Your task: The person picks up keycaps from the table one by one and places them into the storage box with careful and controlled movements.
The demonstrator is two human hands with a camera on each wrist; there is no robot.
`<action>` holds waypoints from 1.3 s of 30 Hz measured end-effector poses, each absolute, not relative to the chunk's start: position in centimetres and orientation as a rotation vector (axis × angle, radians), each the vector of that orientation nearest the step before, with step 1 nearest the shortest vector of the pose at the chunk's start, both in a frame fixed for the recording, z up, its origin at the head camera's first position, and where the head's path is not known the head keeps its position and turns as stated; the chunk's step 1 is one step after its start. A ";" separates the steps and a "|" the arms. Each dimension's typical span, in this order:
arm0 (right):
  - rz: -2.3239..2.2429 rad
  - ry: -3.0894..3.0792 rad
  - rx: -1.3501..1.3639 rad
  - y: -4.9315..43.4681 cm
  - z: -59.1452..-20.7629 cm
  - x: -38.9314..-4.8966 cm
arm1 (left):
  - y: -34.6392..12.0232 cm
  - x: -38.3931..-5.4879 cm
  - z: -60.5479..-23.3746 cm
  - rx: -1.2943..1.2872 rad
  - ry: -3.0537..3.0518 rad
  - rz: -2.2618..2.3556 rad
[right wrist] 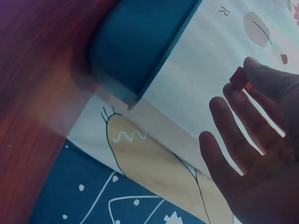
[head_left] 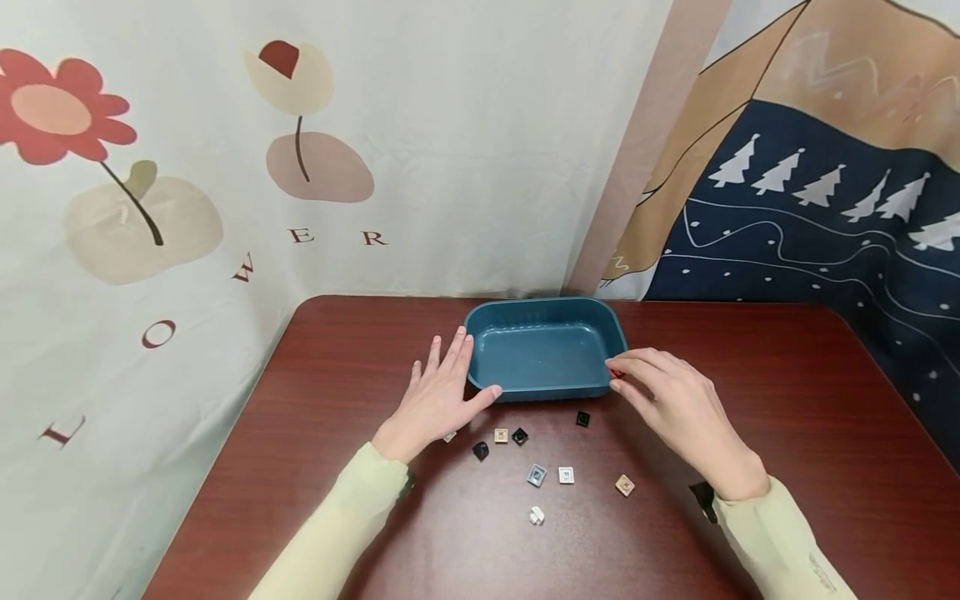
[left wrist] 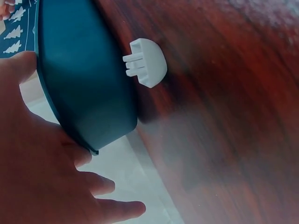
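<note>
My right hand point(head_left: 678, 408) pinches a small red keycap point(right wrist: 239, 79) between thumb and finger, at the right rim of a blue plastic bin point(head_left: 551, 394). The other fingers of that hand are spread in the right wrist view. At the bin's left side, my left hand point(head_left: 431, 407) touches the rim with its fingers extended, holding nothing. A white keycap point(left wrist: 152, 63) lies on the table beside the bin in the left wrist view, and in the head view my left hand partly covers it. Inside the bin, no keycaps are visible.
Several loose keycaps lie in front of the bin, among them a black one point(head_left: 582, 419), a grey-blue one point(head_left: 536, 475), a tan one point(head_left: 625, 485) and a white one point(head_left: 536, 516). The brown table point(head_left: 787, 400) meets a printed curtain point(head_left: 480, 167) behind the bin.
</note>
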State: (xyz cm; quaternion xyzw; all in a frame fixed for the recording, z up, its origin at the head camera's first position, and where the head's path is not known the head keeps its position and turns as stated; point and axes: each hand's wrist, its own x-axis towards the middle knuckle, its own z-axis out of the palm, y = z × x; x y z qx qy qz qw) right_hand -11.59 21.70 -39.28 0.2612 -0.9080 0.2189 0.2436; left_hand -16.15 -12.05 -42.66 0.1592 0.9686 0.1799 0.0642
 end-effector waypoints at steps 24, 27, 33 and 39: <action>0.751 -2.661 0.629 18.4 -41.6 -15.7 | -12.0 -16.2 -42.9 0.478 2.933 0.549; 0.720 -2.674 0.646 18.1 -42.0 -15.9 | -12.0 -16.1 -43.0 0.480 2.942 0.549; 0.627 -2.671 0.686 17.8 -42.7 -16.5 | -12.0 -16.0 -43.1 0.478 2.947 0.548; 0.542 -2.704 0.584 17.5 -42.9 -16.8 | -12.0 -16.0 -43.2 0.473 2.955 0.520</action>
